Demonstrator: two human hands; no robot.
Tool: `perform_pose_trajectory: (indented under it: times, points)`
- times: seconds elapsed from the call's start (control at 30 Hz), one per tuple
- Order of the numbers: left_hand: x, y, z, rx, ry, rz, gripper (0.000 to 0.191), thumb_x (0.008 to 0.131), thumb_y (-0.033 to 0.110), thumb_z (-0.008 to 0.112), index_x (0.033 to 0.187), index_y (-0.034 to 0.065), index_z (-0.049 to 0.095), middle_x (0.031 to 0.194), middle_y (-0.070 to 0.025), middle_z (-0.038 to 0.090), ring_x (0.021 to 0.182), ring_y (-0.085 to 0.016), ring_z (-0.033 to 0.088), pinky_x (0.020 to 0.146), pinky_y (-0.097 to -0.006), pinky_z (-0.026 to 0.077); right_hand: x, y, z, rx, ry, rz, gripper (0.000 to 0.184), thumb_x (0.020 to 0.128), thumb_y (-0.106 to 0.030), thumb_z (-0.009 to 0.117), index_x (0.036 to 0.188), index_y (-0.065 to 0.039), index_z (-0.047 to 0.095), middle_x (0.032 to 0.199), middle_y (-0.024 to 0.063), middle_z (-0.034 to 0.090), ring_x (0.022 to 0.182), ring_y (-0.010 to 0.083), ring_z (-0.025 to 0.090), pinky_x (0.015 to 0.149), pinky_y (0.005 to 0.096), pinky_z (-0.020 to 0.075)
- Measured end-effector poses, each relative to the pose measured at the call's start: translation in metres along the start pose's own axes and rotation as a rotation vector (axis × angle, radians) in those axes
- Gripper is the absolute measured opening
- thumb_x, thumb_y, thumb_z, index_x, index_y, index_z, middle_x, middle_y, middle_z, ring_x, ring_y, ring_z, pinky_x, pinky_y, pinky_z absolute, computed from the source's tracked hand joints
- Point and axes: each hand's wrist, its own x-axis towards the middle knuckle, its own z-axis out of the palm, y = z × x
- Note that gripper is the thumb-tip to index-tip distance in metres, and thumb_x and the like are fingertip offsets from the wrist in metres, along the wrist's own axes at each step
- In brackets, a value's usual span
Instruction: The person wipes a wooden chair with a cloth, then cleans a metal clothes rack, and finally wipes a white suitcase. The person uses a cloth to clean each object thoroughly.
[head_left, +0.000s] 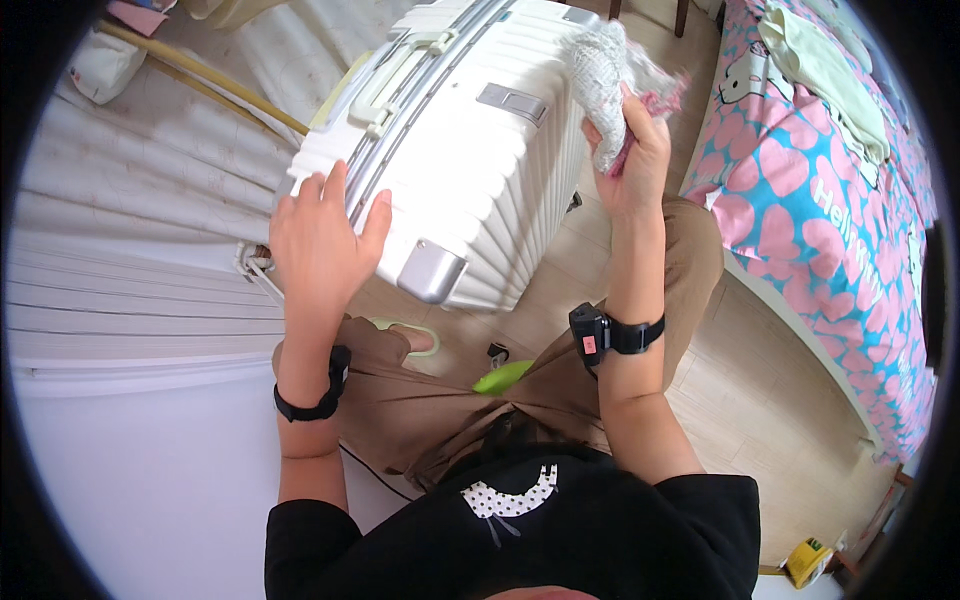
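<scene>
A white ribbed hard-shell suitcase (480, 165) stands on its wheels in front of me. Its handle (390, 90), silver latch (514, 103) and metal corner guard (431, 271) face up. My left hand (322, 232) rests with spread fingers at the suitcase's near left edge, by the metal frame seam. In my right hand (636, 161) is a bunched grey-white and pink cloth (604, 82), held up at the suitcase's right side. The cloth's far end is blurred and overlaps the suitcase's far right corner; whether it touches there I cannot tell.
To the right is a bed with a pink and blue printed cover (787, 172) and a pale folded garment (832, 90). White curtains (150, 172), a yellowish pole (210, 79) and a white ribbed panel (135, 307) line the left. A yellow package (808, 562) lies at lower right.
</scene>
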Motion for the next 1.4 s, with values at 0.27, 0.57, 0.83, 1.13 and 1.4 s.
perform_pose_trajectory:
  times: [0.27,0.57,0.83,1.13,1.4]
  points:
    - [0.017,0.010,-0.029,-0.295,0.020,0.177,0.049,0.088,0.042,0.072,0.123,0.0069,0.072,0.124,-0.0224,0.066,0.114,-0.038,0.065,0.093,-0.0471,0.053,-0.008,0.040,0.006,-1.009,0.368,-0.562,0.065,0.097,-0.004,0.062,0.157,-0.007,0.040,0.156,0.0220,0.034,0.143,0.0372,0.036,0.119,0.0493,0.0313]
    - [0.017,-0.009,0.010,-0.577,-0.212,0.181,0.067,0.100,0.048,0.060,0.153,0.0090,0.048,0.168,-0.0216,0.030,0.152,-0.043,0.033,0.124,-0.0504,0.023,0.007,0.069,0.004,-0.290,-0.232,-0.207,0.051,0.106,-0.027,0.055,0.152,-0.006,0.051,0.165,0.0200,0.038,0.156,0.0307,0.030,0.127,0.0394,0.0213]
    - [0.003,-0.045,0.014,-0.595,-0.224,0.074,0.067,0.101,0.041,0.059,0.150,-0.0014,0.045,0.159,-0.0210,0.046,0.151,-0.040,0.036,0.126,-0.0467,0.022,-0.006,0.169,-0.009,-0.328,-0.181,0.132,0.066,0.106,-0.043,0.058,0.156,-0.003,0.043,0.138,0.0152,0.062,0.127,0.0217,0.056,0.111,0.0342,0.0400]
    - [0.002,-0.063,0.019,-0.545,-0.261,-0.155,0.077,0.100,0.047,0.060,0.155,-0.0022,0.039,0.154,-0.0244,0.043,0.145,-0.038,0.040,0.122,-0.0441,0.027,-0.089,0.249,-0.059,-0.448,0.068,0.774,0.059,0.107,-0.045,0.056,0.155,-0.011,0.046,0.104,0.0033,0.066,0.081,0.0109,0.057,0.072,0.0281,0.0487]
    - [0.003,-0.059,0.029,-0.502,-0.287,-0.180,0.080,0.098,0.046,0.061,0.155,-0.0048,0.037,0.153,-0.0239,0.040,0.143,-0.036,0.038,0.122,-0.0425,0.025,-0.044,0.176,0.024,-0.375,-0.410,0.134,0.061,0.106,-0.045,0.057,0.154,-0.008,0.049,0.126,0.0106,0.067,0.107,0.0171,0.063,0.095,0.0323,0.0501]
